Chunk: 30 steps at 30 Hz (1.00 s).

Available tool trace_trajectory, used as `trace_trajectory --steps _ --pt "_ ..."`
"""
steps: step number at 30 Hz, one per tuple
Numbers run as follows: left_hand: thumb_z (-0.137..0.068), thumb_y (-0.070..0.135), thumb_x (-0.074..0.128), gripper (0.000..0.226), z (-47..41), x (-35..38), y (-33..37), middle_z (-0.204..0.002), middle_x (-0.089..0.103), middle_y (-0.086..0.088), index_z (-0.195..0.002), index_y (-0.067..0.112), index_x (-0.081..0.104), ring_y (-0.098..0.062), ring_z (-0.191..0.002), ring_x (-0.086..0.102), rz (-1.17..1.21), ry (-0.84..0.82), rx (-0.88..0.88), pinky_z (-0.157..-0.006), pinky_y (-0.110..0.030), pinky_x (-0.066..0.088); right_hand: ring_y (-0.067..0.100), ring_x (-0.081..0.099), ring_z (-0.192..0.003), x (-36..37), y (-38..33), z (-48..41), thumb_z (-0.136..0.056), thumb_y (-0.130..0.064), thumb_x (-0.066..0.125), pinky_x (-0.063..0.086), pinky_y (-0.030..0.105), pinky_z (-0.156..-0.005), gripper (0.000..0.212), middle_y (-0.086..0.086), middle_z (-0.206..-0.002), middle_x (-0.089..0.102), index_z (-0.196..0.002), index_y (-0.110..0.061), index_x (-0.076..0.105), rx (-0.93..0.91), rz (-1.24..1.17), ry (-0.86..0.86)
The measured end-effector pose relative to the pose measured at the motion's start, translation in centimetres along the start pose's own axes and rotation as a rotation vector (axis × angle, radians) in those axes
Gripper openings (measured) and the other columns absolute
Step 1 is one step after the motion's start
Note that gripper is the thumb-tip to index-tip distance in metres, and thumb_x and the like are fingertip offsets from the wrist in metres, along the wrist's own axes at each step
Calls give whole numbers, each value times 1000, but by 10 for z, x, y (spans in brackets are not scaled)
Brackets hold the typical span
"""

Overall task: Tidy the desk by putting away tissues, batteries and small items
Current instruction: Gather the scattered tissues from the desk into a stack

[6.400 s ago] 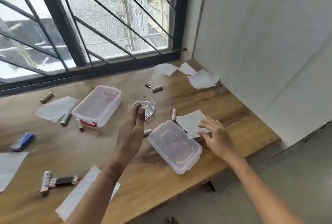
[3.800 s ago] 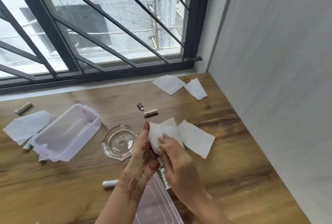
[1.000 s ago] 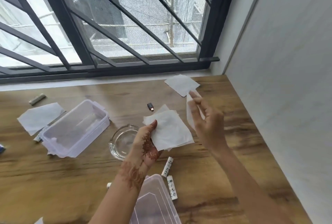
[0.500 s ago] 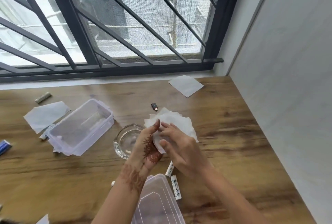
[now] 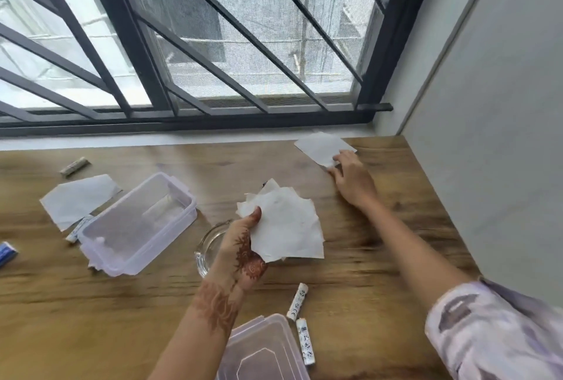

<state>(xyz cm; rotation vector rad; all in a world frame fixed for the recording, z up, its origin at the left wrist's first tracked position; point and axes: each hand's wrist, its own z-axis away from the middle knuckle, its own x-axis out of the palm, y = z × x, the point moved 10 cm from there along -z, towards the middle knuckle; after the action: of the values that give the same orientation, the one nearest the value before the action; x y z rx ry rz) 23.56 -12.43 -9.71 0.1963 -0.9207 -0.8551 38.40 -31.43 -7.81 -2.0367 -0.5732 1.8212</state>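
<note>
Since half a second ago, the right hand [image 5: 353, 180] has left the pile and gone out to the single tissue [image 5: 321, 146] that lies at the far edge of the desk [image 5: 380, 251], near the window. Its fingers are stretched forward, almost straight, and the fingertips [image 5: 337, 158] touch the near corner of this tissue; they are not curled round it.

The left hand [image 5: 243, 251] holds the stack of tissues [image 5: 288, 227] above the middle of the desk. The thumb lies on top of the sheets and the other fingers are hidden under them, so the stack is pinched between them.

Just behind the left hand stands a glass ashtray [image 5: 207, 247]. To the left of it is an open clear container [image 5: 137, 224], and beyond that one more tissue [image 5: 79, 200] lies flat. Two batteries [image 5: 298, 302] lie close to each other beside a second clear container [image 5: 265, 349] at the near edge. Another battery [image 5: 74, 166] lies far to the left, near the window.
</note>
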Motion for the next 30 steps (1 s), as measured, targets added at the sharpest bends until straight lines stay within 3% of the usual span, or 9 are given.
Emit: trace_trajectory --steps 3,5,9,14,18,21,24,30 --pt "-94 21 45 23 -3 -2 0 -92 70 -12 -99 6 62 -26 -70 69 18 7 1 -49 -35 55 33 39 -129 1 5 -11 -92 -16 52 19 36 -113 22 21 -128 53 -102 1 62 -20 41 10" --pt "-94 21 44 24 -4 -1 -1 -90 71 -12 -98 5 62 -28 -73 68 21 0 -2 -49 -34 55 35 46 -121 1 3 -10 -91 -11 53 23 36 -112 16 19 -117 59 -91 1 62 -56 73 52" --pt "-95 19 43 25 -3 1 -3 -80 73 -11 -95 4 63 -25 -66 70 54 -33 1 -51 -35 56 29 56 -101 -8 -4 9 -90 -10 53 35 27 -94 13 15 -100 64 -87 0 62 -62 -3 147" --pt "-94 21 44 25 -4 -1 -6 -85 74 -12 -100 4 62 -26 -74 71 94 -36 17 -60 -41 57 17 59 -76 -44 -26 57 -91 -10 55 36 11 -61 12 10 -84 66 -87 -3 64 23 -264 294" --pt "-95 23 42 27 -2 0 -8 -91 72 -12 -108 6 59 -30 -93 63 115 -40 45 -59 -41 57 12 61 -72 -66 -54 96 -91 -16 56 46 14 -66 14 3 -79 67 -89 -6 66 41 -372 346" --pt "-95 24 42 29 2 1 -12 -92 72 -13 -111 5 58 -30 -94 63 108 -43 66 -62 -41 57 4 57 -68 -77 -86 121 -90 -18 57 41 6 -64 12 -3 -75 64 -88 -10 66 17 -405 340" --pt "-97 24 38 31 9 5 -18 -87 73 -14 -104 4 60 -27 -79 69 102 -62 72 -65 -40 57 -2 52 -62 -74 -117 140 -90 -18 58 37 0 -59 13 -6 -72 60 -87 -9 67 -6 -385 282" --pt "-97 24 35 46 29 4 -17 -67 70 -10 -76 2 70 -18 -59 69 130 -98 143 -54 -24 57 11 53 -64 -39 -156 166 -90 -27 56 35 15 -56 22 2 -74 67 -80 -10 67 -9 -285 123"
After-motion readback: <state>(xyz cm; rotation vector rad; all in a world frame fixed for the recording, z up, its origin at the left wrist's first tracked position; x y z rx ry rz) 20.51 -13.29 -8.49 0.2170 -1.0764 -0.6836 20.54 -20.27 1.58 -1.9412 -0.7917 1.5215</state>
